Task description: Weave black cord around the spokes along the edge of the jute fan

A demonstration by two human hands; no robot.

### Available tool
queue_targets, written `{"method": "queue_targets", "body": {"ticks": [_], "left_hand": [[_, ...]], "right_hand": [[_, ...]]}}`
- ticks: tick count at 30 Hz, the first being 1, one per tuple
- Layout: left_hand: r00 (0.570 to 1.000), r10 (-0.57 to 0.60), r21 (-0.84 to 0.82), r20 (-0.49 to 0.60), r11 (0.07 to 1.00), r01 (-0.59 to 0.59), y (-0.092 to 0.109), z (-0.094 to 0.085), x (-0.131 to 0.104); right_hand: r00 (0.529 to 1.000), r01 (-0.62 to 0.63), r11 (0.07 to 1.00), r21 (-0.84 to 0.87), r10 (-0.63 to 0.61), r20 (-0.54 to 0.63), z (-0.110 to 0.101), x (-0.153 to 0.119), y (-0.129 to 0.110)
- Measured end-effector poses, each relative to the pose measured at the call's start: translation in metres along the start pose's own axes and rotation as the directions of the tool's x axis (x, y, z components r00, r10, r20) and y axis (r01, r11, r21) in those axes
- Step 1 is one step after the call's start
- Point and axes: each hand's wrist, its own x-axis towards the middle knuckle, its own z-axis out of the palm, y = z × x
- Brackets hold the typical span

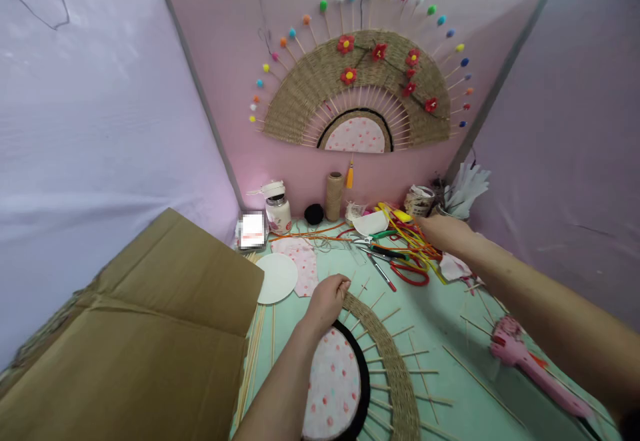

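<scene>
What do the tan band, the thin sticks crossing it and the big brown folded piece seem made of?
Tan band: probably natural-fibre cord, matte, from its ridged weave.
Thin sticks: likely bamboo or wood, unpainted, being pale, straight and slender.
Brown folded piece: corrugated cardboard by its look, dull-surfaced, with creases and a ragged edge.

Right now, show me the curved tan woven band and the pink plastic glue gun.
Curved tan woven band [394, 358], head view: middle of its visible arc.
Pink plastic glue gun [543, 376], head view: on its handle.
</scene>
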Motion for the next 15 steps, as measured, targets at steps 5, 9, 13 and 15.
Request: {"method": "queue_targets", "body": {"ticks": [5, 9, 13, 15], "left_hand": [[1.000, 0.014, 0.007, -0.005, 1.000, -0.014, 0.003, -0.002, -0.003], [1.000, 0.014, -0.004, -0.014, 1.000, -0.014, 0.002, -0.002, -0.004], [0.998, 0.018, -0.150, -0.062, 0.988, -0.027, 0.001, -0.002, -0.004], [0.996, -0.017, -0.329, -0.092, 0.944, -0.014, 0.000, -0.002, -0.003]], "right_hand": [[0.859, 0.337, 0.940, 0.051, -0.284, -0.426, -0.043, 0.057, -0.087], [0.741, 0.313, 0.946, 0.086, -0.187, -0.645, -0.053, 0.103, -0.141], [0.792, 0.247, 0.957, 0.151, -0.110, -0.600, -0.042, 0.131, -0.161], [0.798, 0.242, 0.952, 0.187, -0.085, -0.596, -0.036, 0.136, -0.160]]}}
